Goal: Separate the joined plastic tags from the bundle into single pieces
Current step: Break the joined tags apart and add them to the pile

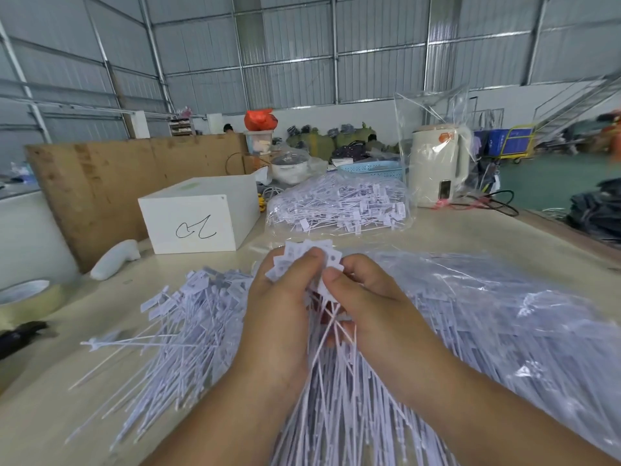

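I hold a bundle of joined white plastic tags (307,255) upright in front of me, their flat heads fanned out at the top and their thin tails hanging down between my wrists. My left hand (279,304) grips the bundle from the left with fingers curled round it. My right hand (366,297) pinches tag heads on the bundle's right side. A loose heap of single tags (174,324) lies on the table to the left. A clear bag of tags (504,324) spreads out on the right.
A second clear bag of tags (339,203) lies farther back. A white box (198,213) with a scribble stands at the back left beside a brown board (100,183). A cream kettle (437,163) in plastic stands back right. A tape roll (27,297) sits at the left edge.
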`<state>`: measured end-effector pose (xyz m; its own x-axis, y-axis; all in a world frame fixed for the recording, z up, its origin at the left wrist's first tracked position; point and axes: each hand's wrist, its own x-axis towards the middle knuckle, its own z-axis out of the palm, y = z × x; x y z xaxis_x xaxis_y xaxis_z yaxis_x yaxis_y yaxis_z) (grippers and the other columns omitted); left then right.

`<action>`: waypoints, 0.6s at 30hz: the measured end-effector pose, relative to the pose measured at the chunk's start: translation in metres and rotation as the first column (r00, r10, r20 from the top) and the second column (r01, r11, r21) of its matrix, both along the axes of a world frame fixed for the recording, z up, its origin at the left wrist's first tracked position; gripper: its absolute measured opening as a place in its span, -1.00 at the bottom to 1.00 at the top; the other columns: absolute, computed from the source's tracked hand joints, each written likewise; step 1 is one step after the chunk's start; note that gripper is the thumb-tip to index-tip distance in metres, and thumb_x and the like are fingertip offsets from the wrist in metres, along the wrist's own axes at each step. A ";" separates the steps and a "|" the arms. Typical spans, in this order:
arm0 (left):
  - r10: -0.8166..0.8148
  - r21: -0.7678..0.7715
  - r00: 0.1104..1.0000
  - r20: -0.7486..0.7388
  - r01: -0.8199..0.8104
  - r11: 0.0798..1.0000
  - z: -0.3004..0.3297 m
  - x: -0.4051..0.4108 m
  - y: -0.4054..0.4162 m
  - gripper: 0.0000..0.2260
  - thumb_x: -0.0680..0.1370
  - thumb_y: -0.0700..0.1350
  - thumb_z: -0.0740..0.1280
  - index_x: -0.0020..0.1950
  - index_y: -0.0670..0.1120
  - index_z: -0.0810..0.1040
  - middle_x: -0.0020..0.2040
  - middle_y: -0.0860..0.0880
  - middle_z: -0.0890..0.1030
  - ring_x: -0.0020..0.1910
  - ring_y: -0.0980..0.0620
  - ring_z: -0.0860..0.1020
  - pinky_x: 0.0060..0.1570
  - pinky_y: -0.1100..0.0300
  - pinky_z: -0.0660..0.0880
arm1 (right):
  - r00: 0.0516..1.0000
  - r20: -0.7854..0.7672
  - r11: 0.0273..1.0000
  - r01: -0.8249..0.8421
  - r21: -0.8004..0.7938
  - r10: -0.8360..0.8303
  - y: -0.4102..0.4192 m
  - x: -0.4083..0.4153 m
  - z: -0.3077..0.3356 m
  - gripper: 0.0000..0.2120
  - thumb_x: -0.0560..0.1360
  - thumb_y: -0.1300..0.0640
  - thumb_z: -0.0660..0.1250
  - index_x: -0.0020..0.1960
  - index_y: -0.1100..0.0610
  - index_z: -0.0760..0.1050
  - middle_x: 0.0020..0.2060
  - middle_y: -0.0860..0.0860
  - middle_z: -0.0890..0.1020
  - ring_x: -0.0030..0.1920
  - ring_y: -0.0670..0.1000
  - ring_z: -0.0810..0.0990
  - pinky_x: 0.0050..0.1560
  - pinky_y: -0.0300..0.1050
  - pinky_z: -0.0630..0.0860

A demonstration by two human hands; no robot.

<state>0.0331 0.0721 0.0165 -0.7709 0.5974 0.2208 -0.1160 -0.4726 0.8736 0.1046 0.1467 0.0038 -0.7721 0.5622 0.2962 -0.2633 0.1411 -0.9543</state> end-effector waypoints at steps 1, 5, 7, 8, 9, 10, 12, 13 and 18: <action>0.006 -0.001 1.000 0.004 -0.006 1.000 -0.001 0.001 0.001 -0.83 0.51 -0.16 0.37 0.04 -0.21 0.54 -0.17 -0.27 0.60 -0.23 -0.14 0.61 -0.26 0.00 0.54 | 1.000 0.012 1.000 0.003 0.016 -0.004 -0.001 0.000 -0.001 -0.86 0.58 -0.02 0.27 -0.14 -0.06 0.49 -0.35 -0.09 0.58 -0.34 -0.10 0.55 -0.31 -0.24 0.48; 0.022 -0.034 1.000 -0.021 -0.023 0.999 -0.004 0.001 0.003 -0.89 0.56 -0.09 0.30 0.00 -0.10 0.58 -0.12 -0.14 0.65 -0.13 -0.09 0.61 -0.24 0.08 0.51 | 1.000 0.007 1.000 0.007 -0.016 -0.007 -0.002 -0.005 -0.009 -0.92 0.60 -0.02 0.26 0.05 -0.11 0.51 -0.07 -0.07 0.69 -0.05 -0.04 0.66 -0.06 -0.11 0.52; 0.034 -0.022 0.999 0.005 -0.034 0.999 -0.005 0.001 0.004 -0.80 0.60 -0.02 0.25 0.05 -0.08 0.60 -0.05 -0.07 0.69 -0.06 -0.04 0.65 -0.14 0.10 0.57 | 1.000 0.000 0.999 0.022 -0.024 -0.022 -0.002 -0.006 -0.010 -0.90 0.60 -0.04 0.26 0.08 -0.12 0.52 -0.05 -0.10 0.69 -0.03 -0.10 0.66 -0.01 -0.17 0.52; 0.038 -0.021 0.999 0.034 -0.038 0.999 -0.004 0.001 0.004 -0.74 0.61 0.03 0.22 0.10 -0.08 0.62 0.02 -0.06 0.70 0.02 -0.02 0.66 -0.02 0.08 0.58 | 1.000 -0.009 1.000 0.017 -0.024 -0.017 -0.003 -0.007 -0.011 -0.90 0.60 -0.05 0.26 0.08 -0.13 0.51 -0.06 -0.12 0.68 -0.05 -0.15 0.65 -0.04 -0.28 0.52; 0.029 -0.017 0.997 0.066 -0.028 0.999 -0.002 0.003 0.003 -0.68 0.62 0.08 0.20 0.12 -0.07 0.66 0.05 -0.04 0.70 0.05 0.00 0.66 0.04 0.08 0.56 | 1.000 -0.013 1.000 0.013 -0.013 -0.013 -0.004 -0.007 -0.011 -0.92 0.59 -0.05 0.26 0.06 -0.14 0.51 -0.07 -0.15 0.68 -0.08 -0.20 0.64 -0.12 -0.39 0.50; 0.008 -0.006 0.996 0.086 -0.008 1.000 -0.001 0.004 0.002 -0.63 0.61 0.14 0.19 0.08 -0.05 0.69 0.04 -0.04 0.71 0.04 0.02 0.67 -0.01 0.10 0.57 | 1.000 -0.018 1.000 0.015 0.009 -0.015 -0.004 -0.006 -0.011 -0.94 0.59 -0.05 0.26 0.04 -0.16 0.49 -0.07 -0.18 0.67 -0.10 -0.24 0.63 -0.19 -0.47 0.47; -0.043 0.026 0.996 0.082 0.041 0.999 0.002 0.006 0.001 -0.58 0.60 0.20 0.14 -0.06 0.03 0.74 -0.03 -0.06 0.72 -0.05 0.03 0.69 -0.19 0.21 0.60 | 1.000 -0.021 0.998 0.020 0.056 -0.019 -0.003 -0.005 -0.010 -0.95 0.60 -0.06 0.25 0.03 -0.18 0.47 -0.06 -0.25 0.65 -0.08 -0.27 0.61 -0.22 -0.51 0.43; -0.053 0.029 0.996 0.066 0.051 0.998 0.003 0.007 0.000 -0.56 0.59 0.22 0.12 -0.10 0.06 0.74 -0.05 -0.06 0.73 -0.08 0.04 0.70 -0.26 0.25 0.59 | 1.000 -0.016 0.996 0.022 0.082 -0.021 -0.003 -0.004 -0.009 -0.95 0.60 -0.06 0.25 0.05 -0.19 0.46 -0.06 -0.27 0.64 -0.07 -0.29 0.60 -0.20 -0.51 0.43; -0.197 0.047 0.980 0.003 0.196 0.979 0.007 0.008 -0.002 -0.61 0.47 0.22 0.24 -0.01 0.01 0.73 0.03 -0.07 0.71 0.02 0.02 0.68 -0.18 0.24 0.59 | 0.996 -0.071 0.991 0.067 0.114 -0.059 0.001 -0.001 -0.002 -0.91 0.60 -0.02 0.25 0.08 -0.12 0.50 -0.09 -0.24 0.66 -0.09 -0.25 0.62 -0.15 -0.40 0.48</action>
